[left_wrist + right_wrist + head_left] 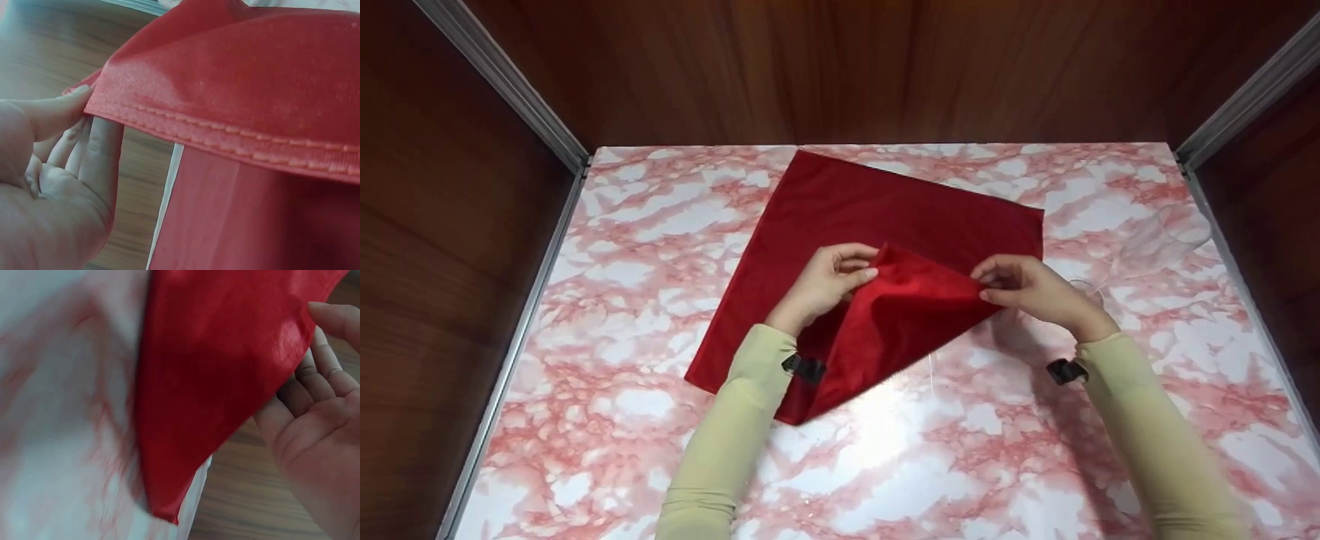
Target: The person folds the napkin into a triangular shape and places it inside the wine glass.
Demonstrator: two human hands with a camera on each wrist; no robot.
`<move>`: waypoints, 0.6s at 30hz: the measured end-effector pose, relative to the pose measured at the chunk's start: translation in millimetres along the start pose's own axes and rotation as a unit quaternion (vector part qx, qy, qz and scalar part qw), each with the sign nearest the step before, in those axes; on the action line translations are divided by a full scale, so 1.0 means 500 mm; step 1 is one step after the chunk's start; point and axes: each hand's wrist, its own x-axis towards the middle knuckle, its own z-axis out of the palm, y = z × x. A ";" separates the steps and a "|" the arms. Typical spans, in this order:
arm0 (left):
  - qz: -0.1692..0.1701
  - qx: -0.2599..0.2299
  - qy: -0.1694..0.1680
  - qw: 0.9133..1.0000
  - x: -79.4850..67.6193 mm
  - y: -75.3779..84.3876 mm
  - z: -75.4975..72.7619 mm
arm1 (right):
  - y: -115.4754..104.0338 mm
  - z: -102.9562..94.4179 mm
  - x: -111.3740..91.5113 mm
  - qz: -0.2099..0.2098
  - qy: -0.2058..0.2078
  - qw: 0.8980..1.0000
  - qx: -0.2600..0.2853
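Observation:
A red cloth with stitched hems lies across the table, its near part lifted and folded back so a brighter red side shows. My left hand pinches a raised corner between thumb and fingers. In the left wrist view, a double row of stitching runs along the hem beside the left hand. Farther right along the lifted edge, my right hand pinches the fabric with thumb and fingertips. The right wrist view shows a loose pointed corner hanging below the right hand.
A clear wine glass lies on its side at the right, its foot close behind the right wrist. Pink-and-white marbled tabletop surrounds the cloth. Dark wooden panels stand at the back and both sides.

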 end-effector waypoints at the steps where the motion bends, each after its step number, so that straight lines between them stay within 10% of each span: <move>1: -0.001 0.002 -0.003 1.000 0.002 0.001 -0.002 | -0.003 0.001 0.008 -0.001 0.000 1.000 0.006; 18: -0.014 -0.016 0.006 1.000 0.023 0.000 -0.021 | -0.123 0.048 0.116 -0.052 0.001 0.999 0.014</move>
